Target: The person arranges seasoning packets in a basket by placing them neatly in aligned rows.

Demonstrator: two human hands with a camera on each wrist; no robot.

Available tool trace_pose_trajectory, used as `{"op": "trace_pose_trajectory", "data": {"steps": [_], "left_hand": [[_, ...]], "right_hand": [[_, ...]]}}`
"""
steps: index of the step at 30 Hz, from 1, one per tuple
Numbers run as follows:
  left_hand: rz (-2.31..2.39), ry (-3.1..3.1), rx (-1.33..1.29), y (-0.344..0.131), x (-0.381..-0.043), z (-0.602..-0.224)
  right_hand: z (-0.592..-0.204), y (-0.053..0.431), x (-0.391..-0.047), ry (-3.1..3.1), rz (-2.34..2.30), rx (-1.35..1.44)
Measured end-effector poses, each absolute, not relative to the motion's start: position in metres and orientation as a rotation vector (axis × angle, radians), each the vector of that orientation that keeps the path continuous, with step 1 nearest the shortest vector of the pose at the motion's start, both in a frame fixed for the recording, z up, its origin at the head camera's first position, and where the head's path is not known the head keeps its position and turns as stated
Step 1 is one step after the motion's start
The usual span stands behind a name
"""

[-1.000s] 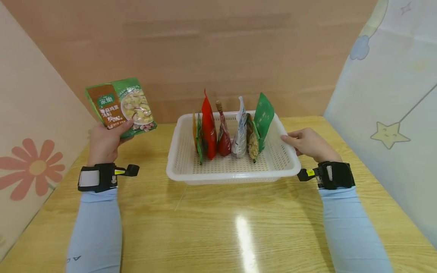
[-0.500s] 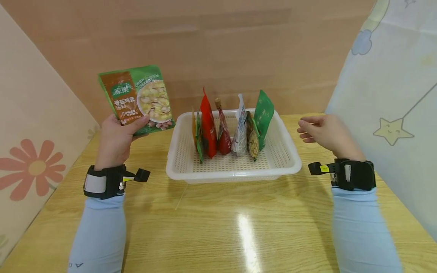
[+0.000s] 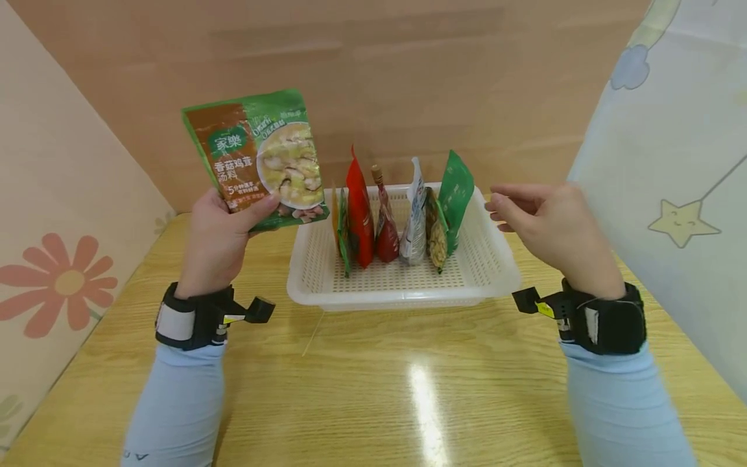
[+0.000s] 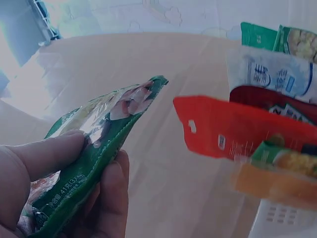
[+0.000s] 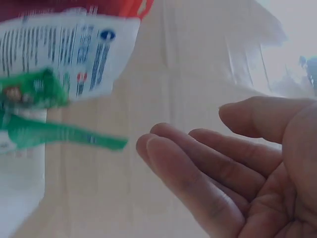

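My left hand grips a green and brown soup-mix packet by its lower edge, thumb across the front. The packet is raised left of a white plastic basket. In the left wrist view the packet shows edge-on between thumb and fingers. Over the basket's right rim hovers my right hand, its fingers relaxed and holding nothing. Standing in the basket are a red pouch, a dark red bottle-shaped item, a white pouch, a green pouch and several thin packets.
The basket stands on a wooden table. Behind it rises a brown paper-like wall. Patterned panels close off the left side and right side. A thin pale strip lies before the basket.
My left hand has brought the packet up and rightward, nearer the basket. My right hand has let go of the basket's right rim, drawn back, then risen and come leftward above it.
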State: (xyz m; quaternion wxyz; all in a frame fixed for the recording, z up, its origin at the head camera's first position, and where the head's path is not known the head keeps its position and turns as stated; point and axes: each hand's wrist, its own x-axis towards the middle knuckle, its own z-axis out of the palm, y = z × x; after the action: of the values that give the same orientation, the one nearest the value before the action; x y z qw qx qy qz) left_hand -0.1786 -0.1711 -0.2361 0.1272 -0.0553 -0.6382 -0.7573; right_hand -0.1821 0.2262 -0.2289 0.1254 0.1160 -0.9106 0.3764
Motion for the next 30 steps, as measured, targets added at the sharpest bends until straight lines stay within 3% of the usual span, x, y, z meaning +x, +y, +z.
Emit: {"op": "trace_pose_trajectory", "data": {"steps": [16, 30], "left_hand": [[-2.216, -2.107, -0.154, -0.133, -0.176, -0.248], [-2.235, -2.247, -0.168, -0.101, -0.172, -0.26]], "right_hand": [[-0.246, 0.17, -0.174, -2.635, 1.125, 0.701], [-0.255, 0.158, -0.175, -2.652, 1.496, 0.725]]}}
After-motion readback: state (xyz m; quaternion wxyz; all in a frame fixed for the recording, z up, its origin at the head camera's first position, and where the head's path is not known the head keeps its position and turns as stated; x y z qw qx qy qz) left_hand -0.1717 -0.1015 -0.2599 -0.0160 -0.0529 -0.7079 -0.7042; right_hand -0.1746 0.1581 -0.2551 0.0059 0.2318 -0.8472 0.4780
